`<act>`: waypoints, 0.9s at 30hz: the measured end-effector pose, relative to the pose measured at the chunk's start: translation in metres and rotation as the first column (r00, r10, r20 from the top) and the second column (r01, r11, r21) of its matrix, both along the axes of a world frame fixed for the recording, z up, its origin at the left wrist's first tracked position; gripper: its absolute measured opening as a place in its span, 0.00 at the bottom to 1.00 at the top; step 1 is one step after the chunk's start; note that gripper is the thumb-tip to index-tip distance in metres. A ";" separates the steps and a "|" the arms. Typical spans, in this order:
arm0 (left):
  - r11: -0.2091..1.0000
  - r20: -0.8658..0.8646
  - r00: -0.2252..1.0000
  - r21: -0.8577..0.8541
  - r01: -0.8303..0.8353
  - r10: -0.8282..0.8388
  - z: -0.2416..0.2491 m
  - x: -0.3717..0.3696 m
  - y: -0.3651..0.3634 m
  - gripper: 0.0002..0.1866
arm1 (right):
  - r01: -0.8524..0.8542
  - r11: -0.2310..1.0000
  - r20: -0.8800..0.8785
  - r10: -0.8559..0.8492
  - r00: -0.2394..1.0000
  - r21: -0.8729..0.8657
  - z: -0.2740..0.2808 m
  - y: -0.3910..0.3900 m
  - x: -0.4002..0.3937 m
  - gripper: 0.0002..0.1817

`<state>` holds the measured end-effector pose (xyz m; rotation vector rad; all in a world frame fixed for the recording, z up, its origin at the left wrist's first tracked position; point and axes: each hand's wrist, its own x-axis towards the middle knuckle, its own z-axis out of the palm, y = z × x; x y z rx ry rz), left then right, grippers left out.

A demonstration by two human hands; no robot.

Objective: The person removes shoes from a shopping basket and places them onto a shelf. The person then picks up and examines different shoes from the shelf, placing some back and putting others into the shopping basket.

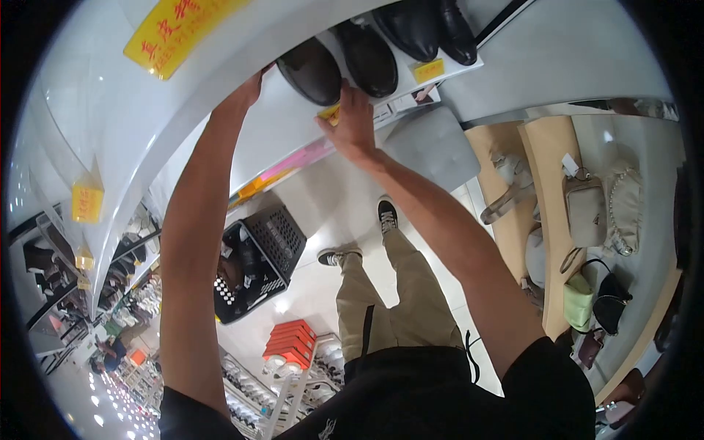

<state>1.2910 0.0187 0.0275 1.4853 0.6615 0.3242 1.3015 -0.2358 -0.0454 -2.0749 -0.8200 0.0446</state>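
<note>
Dark shoes stand on a white shelf [271, 121] at the top of the head view. My right hand [352, 121] is at the shelf's front edge, by the toe of a dark brown shoe [312, 71], with its fingers closed round a small yellow tag [331, 115]. Left of that shoe, my left hand [253, 86] reaches onto the shelf; its fingers are mostly hidden. A second dark shoe [370, 62] is beside the first, and a black pair [411, 33] stands further right near another yellow tag [429, 70].
A black basket [275, 235] holding dark items is on the floor at left. A grey padded seat [433, 147] is below the shelf's right end. Bags hang on wooden racks [550, 147] at right. Orange boxes [290, 343] sit lower down.
</note>
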 end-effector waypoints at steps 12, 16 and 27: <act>0.997 -0.046 0.997 -0.033 -0.068 0.067 0.008 -0.005 -0.024 0.24 | -0.033 0.999 -0.062 0.031 0.998 -0.029 0.012 -0.002 0.002 0.53; 0.996 0.019 0.997 -0.053 -0.068 0.070 0.003 -0.009 -0.021 0.27 | -0.028 0.999 -0.063 0.026 0.998 -0.033 0.013 -0.003 0.002 0.53; 0.965 -0.070 0.965 -0.053 -0.255 0.251 -0.004 -0.029 -0.038 0.25 | -0.016 0.994 -0.068 0.008 0.998 -0.107 0.003 0.003 0.002 0.56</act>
